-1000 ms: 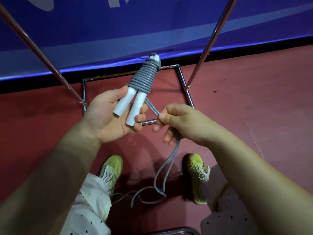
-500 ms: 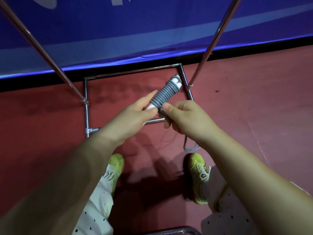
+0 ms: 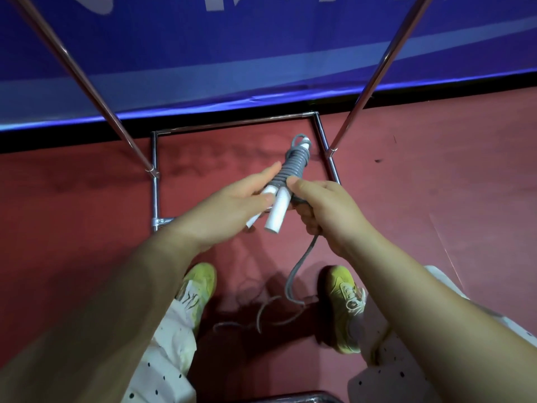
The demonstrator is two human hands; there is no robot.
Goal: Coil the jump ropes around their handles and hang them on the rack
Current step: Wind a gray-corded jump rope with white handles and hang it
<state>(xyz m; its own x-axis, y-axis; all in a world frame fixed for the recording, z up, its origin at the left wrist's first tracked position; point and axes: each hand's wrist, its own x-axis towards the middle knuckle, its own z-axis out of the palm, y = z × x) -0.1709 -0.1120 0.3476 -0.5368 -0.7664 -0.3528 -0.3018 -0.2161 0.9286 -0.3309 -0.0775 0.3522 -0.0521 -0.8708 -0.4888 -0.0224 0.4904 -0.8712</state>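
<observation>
My left hand (image 3: pixel 229 207) grips two white handles (image 3: pixel 277 209); one is half hidden. My right hand (image 3: pixel 322 207) pinches the grey rope (image 3: pixel 293 167), its loose tail blurring toward six o'clock on the floor (image 3: pixel 436 199).

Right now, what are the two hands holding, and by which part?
The left hand grips the white handles of the jump rope, below the grey coil. The right hand pinches the loose grey cord beside the handles.
</observation>
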